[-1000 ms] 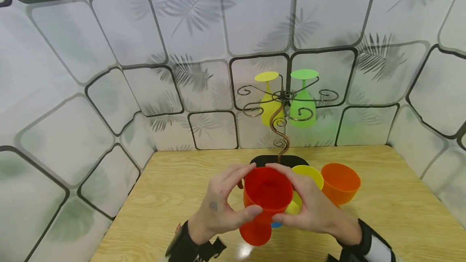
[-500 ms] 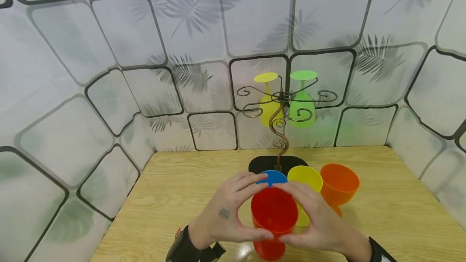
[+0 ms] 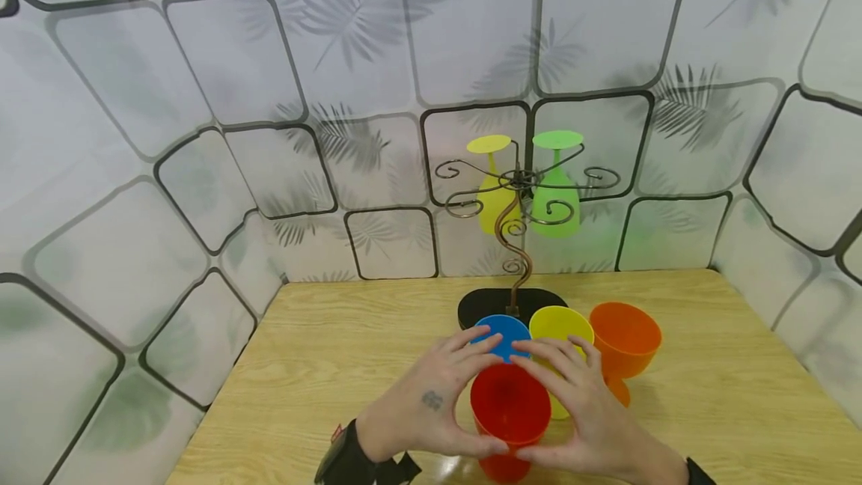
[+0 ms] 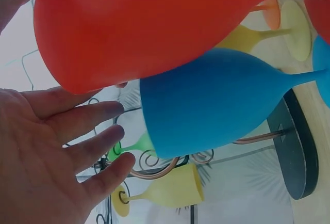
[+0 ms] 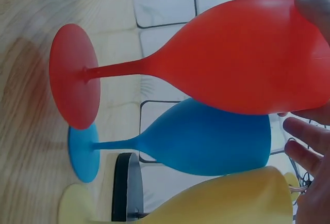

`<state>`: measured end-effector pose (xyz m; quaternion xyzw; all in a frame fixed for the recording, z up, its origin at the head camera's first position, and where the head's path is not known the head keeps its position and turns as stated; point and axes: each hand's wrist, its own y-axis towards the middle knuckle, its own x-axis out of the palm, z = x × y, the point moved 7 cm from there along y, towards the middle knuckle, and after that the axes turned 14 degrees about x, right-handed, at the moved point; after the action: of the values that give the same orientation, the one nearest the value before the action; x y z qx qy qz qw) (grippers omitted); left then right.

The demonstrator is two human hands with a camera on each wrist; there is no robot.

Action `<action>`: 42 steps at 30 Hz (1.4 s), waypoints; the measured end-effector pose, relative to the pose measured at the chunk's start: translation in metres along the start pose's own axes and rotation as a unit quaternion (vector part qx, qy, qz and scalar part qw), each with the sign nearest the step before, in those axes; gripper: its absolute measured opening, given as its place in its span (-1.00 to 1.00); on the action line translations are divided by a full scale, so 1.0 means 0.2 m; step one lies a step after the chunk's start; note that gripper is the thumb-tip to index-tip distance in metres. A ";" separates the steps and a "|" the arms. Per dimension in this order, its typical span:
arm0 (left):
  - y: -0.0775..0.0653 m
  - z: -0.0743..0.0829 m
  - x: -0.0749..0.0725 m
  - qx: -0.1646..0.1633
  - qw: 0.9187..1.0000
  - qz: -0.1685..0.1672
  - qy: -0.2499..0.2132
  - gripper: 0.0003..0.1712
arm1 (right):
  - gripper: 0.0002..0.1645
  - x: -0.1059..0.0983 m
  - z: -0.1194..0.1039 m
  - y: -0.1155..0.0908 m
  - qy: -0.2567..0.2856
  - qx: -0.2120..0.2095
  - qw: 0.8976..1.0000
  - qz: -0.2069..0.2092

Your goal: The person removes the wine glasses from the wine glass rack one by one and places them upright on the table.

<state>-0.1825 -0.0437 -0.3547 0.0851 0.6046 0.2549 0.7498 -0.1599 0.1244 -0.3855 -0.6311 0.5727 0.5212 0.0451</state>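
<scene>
The table point(image 3: 316, 388) bears a rack point(image 3: 518, 180) with a hung yellow goblet point(image 3: 498, 204) and a hung green goblet point(image 3: 555, 204), both upside down; before it stand an orange goblet point(image 3: 625, 335), a standing yellow goblet point(image 3: 562, 325) and a blue goblet point(image 4: 206, 105). You appear to be setting down or steadying the red goblet point(image 3: 509, 406), nearest you; the next move seems to call for checking that it stands firm, then parting both hands evenly, lest the rim be dragged sideways. The red goblet is upright between your hands, just in front of the blue goblet; its foot point(image 5: 72, 74) appears to rest on the table. Your left hand point(image 3: 431, 404) and right hand point(image 3: 599, 418) encircle its bowl near the rim, thumbs on the near side, index fingers on the far side; their pressure cannot be told. The left hand's remaining fingers point(image 4: 105, 178) spread clear of the bowl.
</scene>
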 end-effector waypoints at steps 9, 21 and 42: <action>0.00 -0.01 0.06 -0.009 0.999 -0.033 0.032 -0.18 | 0.05 0.03 0.03 -0.03 -0.022 0.009 1.000 0.000; -0.01 -0.03 0.08 -0.020 0.998 -0.045 0.030 -0.15 | 0.05 0.04 0.04 -0.03 -0.031 0.005 1.000 0.001; -0.02 -0.03 0.09 -0.013 0.997 -0.069 0.041 -0.07 | 0.07 0.06 0.03 -0.03 -0.055 -0.013 0.998 0.013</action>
<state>-0.1846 -0.0403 -0.3739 0.0228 0.6359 0.2133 0.7413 -0.1609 0.1216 -0.3996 -0.5944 0.5707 0.5632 0.0614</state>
